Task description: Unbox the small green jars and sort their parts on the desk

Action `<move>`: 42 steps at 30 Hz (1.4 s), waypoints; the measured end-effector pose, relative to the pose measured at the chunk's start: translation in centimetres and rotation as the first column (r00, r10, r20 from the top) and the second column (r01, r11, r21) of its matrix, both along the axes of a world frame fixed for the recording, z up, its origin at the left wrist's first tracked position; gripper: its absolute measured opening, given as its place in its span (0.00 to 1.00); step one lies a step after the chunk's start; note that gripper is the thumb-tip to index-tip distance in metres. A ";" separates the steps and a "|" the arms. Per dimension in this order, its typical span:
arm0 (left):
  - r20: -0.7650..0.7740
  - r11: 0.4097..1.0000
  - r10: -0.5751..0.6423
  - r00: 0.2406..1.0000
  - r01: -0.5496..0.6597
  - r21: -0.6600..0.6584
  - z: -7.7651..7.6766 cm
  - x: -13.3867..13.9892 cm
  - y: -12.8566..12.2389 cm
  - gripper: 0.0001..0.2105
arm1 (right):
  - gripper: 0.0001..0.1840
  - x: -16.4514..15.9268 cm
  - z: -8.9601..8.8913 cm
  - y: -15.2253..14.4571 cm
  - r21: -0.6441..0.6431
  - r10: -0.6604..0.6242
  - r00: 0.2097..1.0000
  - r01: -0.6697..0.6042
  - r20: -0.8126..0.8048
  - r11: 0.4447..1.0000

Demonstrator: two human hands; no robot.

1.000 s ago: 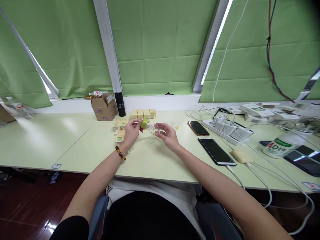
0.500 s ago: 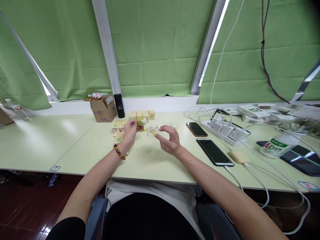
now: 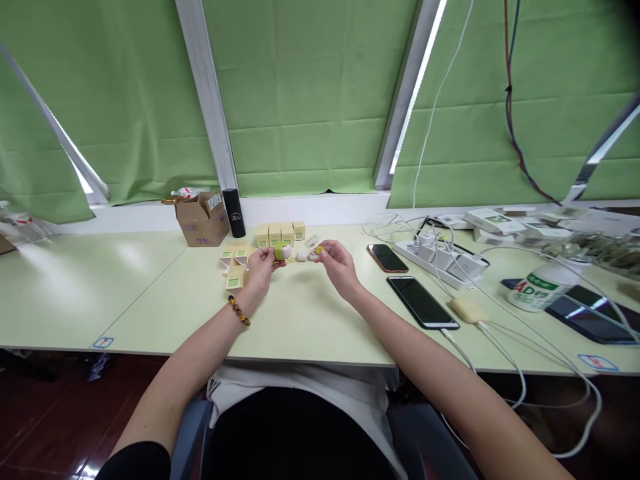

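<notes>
My left hand (image 3: 261,270), with a beaded bracelet at the wrist, is closed around a small white roll with a green band (image 3: 283,251), held just above the table. To its right, my right hand (image 3: 340,267) pinches a small yellow round piece (image 3: 320,250) between thumb and fingers. A clear plastic piece (image 3: 313,241) shows right beside those fingertips; whether it is joined to the yellow piece I cannot tell. Between the hands there is a small white piece (image 3: 301,256). Small cream boxes with green labels (image 3: 234,283) lie beyond and beside my left hand.
An opened cardboard box (image 3: 203,223) and a black cylinder (image 3: 234,213) stand at the back left. Two phones (image 3: 423,301) lie to the right, near a power strip (image 3: 443,263) with tangled white cables. A white bottle (image 3: 543,287) lies farther right.
My right hand has closed from a spread grip at the clear plastic piece into a pinch on the yellow piece. The clear piece now sits farther back. My left hand keeps the banded roll.
</notes>
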State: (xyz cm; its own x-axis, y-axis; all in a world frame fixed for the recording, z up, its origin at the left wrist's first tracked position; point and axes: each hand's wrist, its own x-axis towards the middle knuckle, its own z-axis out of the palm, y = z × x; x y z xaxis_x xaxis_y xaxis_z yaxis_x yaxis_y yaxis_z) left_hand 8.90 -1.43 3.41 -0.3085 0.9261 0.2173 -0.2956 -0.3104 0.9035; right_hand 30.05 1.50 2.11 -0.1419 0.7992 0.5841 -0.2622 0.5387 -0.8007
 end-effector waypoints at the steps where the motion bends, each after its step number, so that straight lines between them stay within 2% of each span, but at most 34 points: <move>1: -0.011 1.000 -0.001 1.000 0.001 -0.004 0.0 0.0 -0.1 0.08 | 0.24 0.2 0.0 0.5 -0.051 0.024 1.000 -0.025 -0.011 0.998; 3: -0.033 1.000 -0.009 0.999 0.009 -0.003 -0.1 -0.1 -0.3 0.08 | 0.24 1.0 0.4 1.3 -0.115 0.011 1.000 -0.010 0.006 0.993; 5: -0.048 1.000 -0.012 0.999 0.012 -0.001 -0.1 0.0 -0.4 0.09 | 0.21 2.4 1.2 2.1 -0.110 -0.099 0.989 0.110 0.107 0.988; 6: -0.055 1.000 -0.009 0.998 0.009 -0.002 -0.1 0.0 -0.5 0.10 | 0.19 3.3 1.7 2.4 -0.057 -0.198 0.961 0.212 0.194 0.976; 7: -0.060 1.000 -0.006 0.998 0.006 -0.004 -0.1 0.0 -0.5 0.10 | 0.15 4.3 2.2 2.7 0.027 -0.303 0.902 0.310 0.309 0.950; 9: -0.072 1.000 -0.005 0.997 0.004 -0.008 -0.2 0.0 -0.4 0.11 | 0.05 6.2 3.2 3.1 0.190 -0.471 0.717 0.441 0.514 0.877; 11: -0.083 1.000 -0.009 0.996 0.008 -0.009 -0.3 0.0 -0.4 0.12 | 0.05 7.7 3.8 3.2 0.250 -0.543 0.527 0.527 0.654 0.813; 14: -0.097 1.000 -0.009 0.995 0.009 -0.006 -0.4 0.0 -0.4 0.12 | 0.10 8.5 3.9 3.1 0.278 -0.479 0.271 0.543 0.835 0.792; 16: -0.104 1.000 -0.011 0.995 0.011 -0.001 -0.5 0.1 -0.5 0.11 | 0.11 8.3 3.5 3.0 0.263 -0.405 0.144 0.560 0.903 0.785; 18: -0.109 1.000 -0.008 0.994 0.007 -0.006 -0.4 0.2 -0.5 0.10 | 0.12 7.9 3.1 3.0 0.252 -0.356 0.069 0.581 0.932 0.774; 21: -0.116 1.000 0.002 0.993 -0.005 -0.020 -0.4 0.4 -0.6 0.08 | 0.14 7.7 2.6 3.2 0.255 -0.326 0.013 0.592 0.945 0.764; 30: -0.124 1.000 -0.010 0.992 0.008 -0.021 -0.4 0.5 -0.7 0.08 | 0.16 8.2 1.1 4.6 0.245 -0.279 -0.028 0.569 0.960 0.785; 34: -0.123 0.999 -0.025 0.992 0.022 -0.025 -0.6 0.5 -0.6 0.09 | 0.17 8.3 1.7 4.1 0.256 -0.282 -0.043 0.564 0.958 0.785; 37: -0.107 0.999 -0.038 0.994 0.035 -0.029 -0.6 0.6 -0.8 0.09 | 0.17 8.2 2.7 3.4 0.333 -0.387 -0.027 0.566 0.922 0.754; 39: -0.085 0.997 -0.075 0.994 0.073 -0.025 -0.5 0.7 -0.9 0.07 | 0.15 7.7 3.0 2.8 0.401 -0.525 0.079 0.552 0.847 0.731; 41: -0.057 0.991 -0.130 0.990 0.129 -0.019 -0.4 0.8 -1.1 0.06 | 0.13 6.6 3.0 2.0 0.430 -0.610 0.313 0.484 0.728 0.762; 42: -0.042 0.987 -0.157 0.987 0.157 -0.018 -0.3 0.8 -1.2 0.06 | 0.14 5.8 2.9 1.6 0.424 -0.594 0.462 0.424 0.659 0.800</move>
State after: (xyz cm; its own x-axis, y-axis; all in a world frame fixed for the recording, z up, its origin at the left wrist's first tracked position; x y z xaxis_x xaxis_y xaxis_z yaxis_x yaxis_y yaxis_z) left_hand 9.74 -2.66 3.07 -0.1495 0.9654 0.2137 -0.3001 -0.2503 0.9205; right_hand 35.82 3.09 4.98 -0.1813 0.7725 0.6086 0.7311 0.5198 -0.4420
